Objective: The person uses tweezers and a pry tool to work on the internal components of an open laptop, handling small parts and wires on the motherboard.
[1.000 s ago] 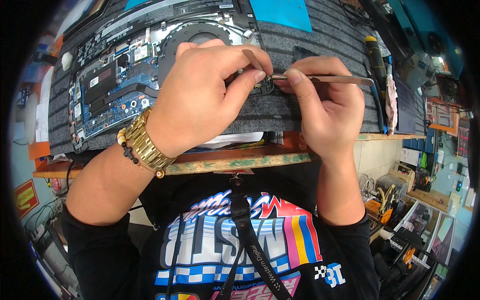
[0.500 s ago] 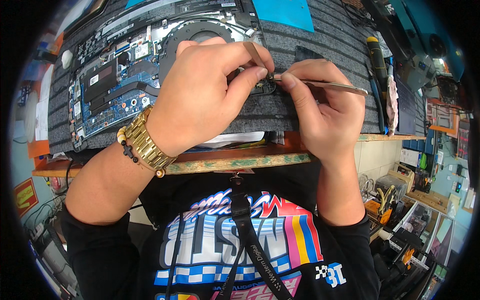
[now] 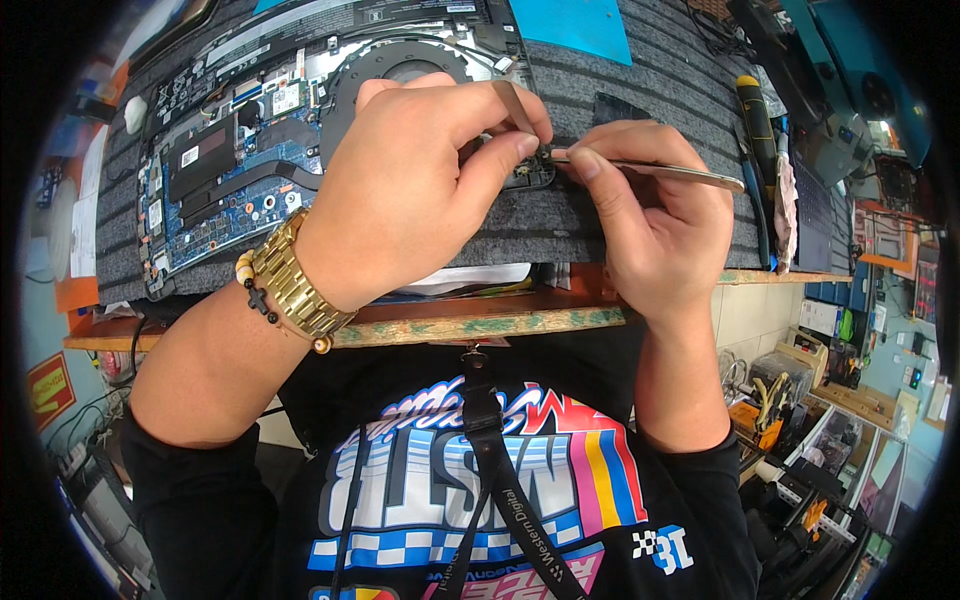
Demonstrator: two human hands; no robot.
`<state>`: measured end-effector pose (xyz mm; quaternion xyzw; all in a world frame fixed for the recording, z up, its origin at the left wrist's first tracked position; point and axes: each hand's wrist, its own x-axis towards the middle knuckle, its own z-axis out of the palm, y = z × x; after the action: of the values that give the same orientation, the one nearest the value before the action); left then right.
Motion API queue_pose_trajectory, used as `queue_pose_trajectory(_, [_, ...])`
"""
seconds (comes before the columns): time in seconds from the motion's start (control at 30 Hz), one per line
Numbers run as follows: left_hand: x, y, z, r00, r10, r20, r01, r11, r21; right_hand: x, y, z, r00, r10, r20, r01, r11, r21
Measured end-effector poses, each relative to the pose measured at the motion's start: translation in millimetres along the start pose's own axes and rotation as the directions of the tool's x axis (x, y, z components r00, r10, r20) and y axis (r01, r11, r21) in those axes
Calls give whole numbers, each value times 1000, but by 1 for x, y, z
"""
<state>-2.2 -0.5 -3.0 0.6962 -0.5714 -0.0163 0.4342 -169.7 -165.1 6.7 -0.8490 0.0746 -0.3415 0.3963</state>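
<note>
Right hand (image 3: 665,215): metal tool (image 3: 700,178) dips lower at its outer end.
Left hand (image 3: 400,190): metal strip (image 3: 515,107) stands steeper than before.

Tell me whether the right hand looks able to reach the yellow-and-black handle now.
Probably yes, though not free-handed: the right hand holds a slim metal tool. The yellow-and-black handle lies uncovered to its right.
</note>
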Motion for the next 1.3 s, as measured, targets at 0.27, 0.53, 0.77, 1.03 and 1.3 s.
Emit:
queue_pose_trajectory(0.27, [0, 2, -1, 999, -26, 18, 26, 1000, -1, -2, 1, 0, 1000, 29, 4, -29, 1000, 10])
queue_pose_trajectory(0.53, [1, 1, 0, 1000, -22, 9, 22, 1000, -10, -4, 4, 0, 1000, 9, 2, -9, 1000, 21])
queue_pose_trajectory(0.77, [1, 3, -2, 999, -37, 17, 38, 998, -55, -7, 1, 11, 994, -70, -88, 60, 992, -115])
queue_pose_trajectory(1.03, [-1, 6, -3, 987, -160, 26, 161, 945, -284, -10, 0, 15, 988, -81, -131, 58, 983, -173])
queue_pose_trajectory(1.3, [0, 5, -5, 992, -117, 50, 126, 966, -225, -9, 3, 13, 991, -22, -129, 14, 998, -57])
